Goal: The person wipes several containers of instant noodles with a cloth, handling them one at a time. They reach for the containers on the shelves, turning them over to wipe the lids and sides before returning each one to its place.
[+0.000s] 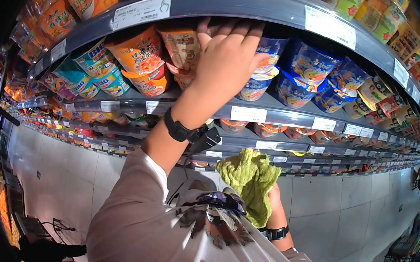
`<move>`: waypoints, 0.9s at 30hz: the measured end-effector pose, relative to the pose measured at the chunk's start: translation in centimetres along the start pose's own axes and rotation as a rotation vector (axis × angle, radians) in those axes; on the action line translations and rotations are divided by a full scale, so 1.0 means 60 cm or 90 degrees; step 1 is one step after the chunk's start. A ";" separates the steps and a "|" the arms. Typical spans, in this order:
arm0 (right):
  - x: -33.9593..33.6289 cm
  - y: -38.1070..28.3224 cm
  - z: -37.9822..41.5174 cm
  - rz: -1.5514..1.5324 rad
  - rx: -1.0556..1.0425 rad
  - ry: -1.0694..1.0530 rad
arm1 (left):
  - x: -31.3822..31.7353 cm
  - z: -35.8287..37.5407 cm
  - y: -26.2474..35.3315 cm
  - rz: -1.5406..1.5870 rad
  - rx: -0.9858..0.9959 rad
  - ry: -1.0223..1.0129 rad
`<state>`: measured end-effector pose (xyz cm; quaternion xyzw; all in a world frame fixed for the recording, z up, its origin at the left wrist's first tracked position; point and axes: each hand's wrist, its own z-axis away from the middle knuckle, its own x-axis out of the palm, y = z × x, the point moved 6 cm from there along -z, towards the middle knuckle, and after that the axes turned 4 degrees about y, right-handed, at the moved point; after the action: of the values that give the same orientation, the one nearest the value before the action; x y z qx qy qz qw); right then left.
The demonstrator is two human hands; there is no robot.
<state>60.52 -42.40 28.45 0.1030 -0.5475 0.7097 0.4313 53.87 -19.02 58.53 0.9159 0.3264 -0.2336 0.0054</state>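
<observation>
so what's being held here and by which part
The right hand holds the green cloth by its right side, fingers mostly hidden. The left hand reaches among the cups; its fingertips are hidden, so its grip can't be told.

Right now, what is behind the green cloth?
Part of the right hand shows beside the green cloth, and floor lies beyond. Its fingers and whatever sits directly behind the cloth are covered, so I can't tell.

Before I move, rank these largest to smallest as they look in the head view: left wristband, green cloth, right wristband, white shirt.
1. White shirt
2. Green cloth
3. Left wristband
4. Right wristband
</observation>
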 end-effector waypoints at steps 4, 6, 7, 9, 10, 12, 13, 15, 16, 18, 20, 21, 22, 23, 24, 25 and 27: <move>-0.017 -0.004 0.013 0.030 -0.030 -0.019 | 0.008 0.001 0.012 -0.003 -0.014 -0.057; -0.032 -0.004 0.011 0.064 -0.040 -0.044 | 0.010 0.003 0.019 -0.023 -0.026 -0.059; -0.031 -0.007 0.013 0.103 -0.047 -0.068 | 0.009 0.003 0.023 -0.032 -0.019 -0.044; -0.029 -0.014 0.020 0.097 -0.052 -0.074 | 0.008 0.000 0.027 -0.042 -0.011 -0.031; -0.026 -0.017 0.024 0.093 -0.054 -0.081 | 0.007 -0.002 0.026 -0.029 -0.009 -0.032; -0.032 -0.018 0.027 0.090 -0.057 -0.101 | 0.004 -0.010 0.021 0.000 -0.002 0.011; -0.033 -0.019 0.027 0.088 -0.061 -0.119 | 0.006 -0.012 0.016 -0.002 -0.001 0.012; -0.041 -0.017 0.029 0.088 -0.056 -0.114 | 0.006 -0.016 0.008 0.038 0.002 0.020; -0.046 -0.016 0.030 0.087 -0.049 -0.108 | 0.000 -0.020 0.009 0.053 0.004 0.049; -0.048 -0.019 0.030 0.097 -0.051 -0.108 | -0.008 -0.025 0.010 0.059 -0.002 0.060; -0.052 -0.018 0.031 0.105 -0.052 -0.109 | -0.013 -0.029 0.012 0.064 -0.008 0.070; -0.056 -0.016 0.031 0.101 -0.044 -0.113 | -0.016 -0.029 0.016 0.065 -0.003 0.079; -0.060 -0.014 0.033 0.098 -0.037 -0.117 | -0.018 -0.028 0.020 0.066 0.001 0.088; -0.063 -0.014 0.034 0.098 -0.037 -0.118 | -0.019 -0.025 0.021 0.065 0.001 0.089; -0.066 -0.015 0.035 0.109 -0.038 -0.120 | -0.026 -0.022 0.025 0.075 0.021 0.133; -0.067 -0.016 0.035 0.119 -0.040 -0.122 | -0.034 -0.020 0.030 0.086 0.043 0.176; -0.068 -0.019 0.038 0.113 -0.043 -0.113 | -0.046 -0.015 0.035 0.099 0.062 0.211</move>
<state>63.09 -46.36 27.55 0.1021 -0.6137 0.7145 0.3200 53.67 -22.15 60.23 0.9634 0.2395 -0.0940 -0.0746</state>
